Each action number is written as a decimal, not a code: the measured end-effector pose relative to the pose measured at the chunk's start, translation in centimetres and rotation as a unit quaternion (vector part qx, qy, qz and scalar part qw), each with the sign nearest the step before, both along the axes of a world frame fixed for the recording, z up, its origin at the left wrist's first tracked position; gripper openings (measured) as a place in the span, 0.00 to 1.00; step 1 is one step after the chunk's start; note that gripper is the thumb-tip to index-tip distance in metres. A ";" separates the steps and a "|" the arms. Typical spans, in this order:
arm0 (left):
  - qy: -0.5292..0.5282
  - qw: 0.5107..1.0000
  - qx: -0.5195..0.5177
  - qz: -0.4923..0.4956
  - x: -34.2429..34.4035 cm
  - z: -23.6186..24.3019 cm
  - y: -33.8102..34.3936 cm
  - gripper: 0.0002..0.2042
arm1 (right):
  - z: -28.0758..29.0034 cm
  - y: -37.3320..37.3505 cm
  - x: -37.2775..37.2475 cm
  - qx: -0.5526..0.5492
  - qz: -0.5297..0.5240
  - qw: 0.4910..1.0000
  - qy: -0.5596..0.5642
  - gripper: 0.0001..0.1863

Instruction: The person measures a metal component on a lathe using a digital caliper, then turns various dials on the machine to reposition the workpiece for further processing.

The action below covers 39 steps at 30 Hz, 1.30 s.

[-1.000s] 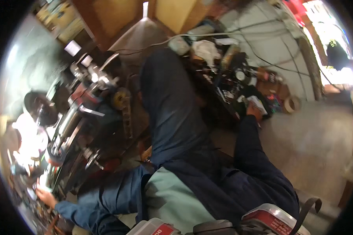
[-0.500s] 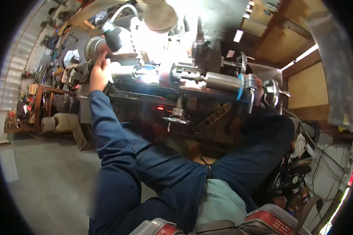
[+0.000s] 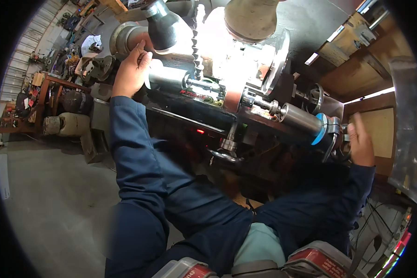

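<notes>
My left hand (image 3: 129,76) is at the left end of a bench machine, fingers bent against fittings beside a silver cylinder (image 3: 167,76); exactly what they grip is hidden. My right hand (image 3: 360,141) is at the right end, fingers extended and apart, beside a metal clamp fitting (image 3: 333,125). Between them run a red collar (image 3: 231,99) and a second steel cylinder (image 3: 299,118) with a blue band (image 3: 317,136). A metal handwheel (image 3: 224,155) hangs below. A dark lamp head (image 3: 160,30) and bright glare sit above the machine.
A cluttered wooden bench (image 3: 37,120) with padded, beige and dark items stands at the left beside the concrete floor (image 3: 55,194). Wooden panels (image 3: 377,125) and a metal sheet (image 3: 405,129) stand at right. Cables (image 3: 375,217) lie low at right, near my legs.
The view has swung from the floor and right-side clutter to face the machine. My right hand, at the clutter earlier, is now at the machine's right end. My left hand remains at its left end.
</notes>
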<state>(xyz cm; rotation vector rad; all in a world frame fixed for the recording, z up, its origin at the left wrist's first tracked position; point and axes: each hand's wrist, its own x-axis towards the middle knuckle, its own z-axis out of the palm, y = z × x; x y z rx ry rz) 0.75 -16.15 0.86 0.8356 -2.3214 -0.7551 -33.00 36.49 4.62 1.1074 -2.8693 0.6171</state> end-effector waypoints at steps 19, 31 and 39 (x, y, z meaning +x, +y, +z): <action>-0.023 0.997 -0.068 0.041 -1.8 -0.3 -0.2 0.12 | -9.5 1.6 5.3 -0.138 -0.066 0.953 0.262 0.28; -0.003 0.993 -0.099 0.061 -1.9 -0.5 -0.3 0.13 | -11.9 1.9 5.1 -0.084 -0.076 0.923 0.368 0.28; -0.027 0.987 -0.132 0.083 -2.2 -0.5 -0.3 0.12 | -13.6 1.6 4.8 -0.070 -0.065 0.877 0.471 0.24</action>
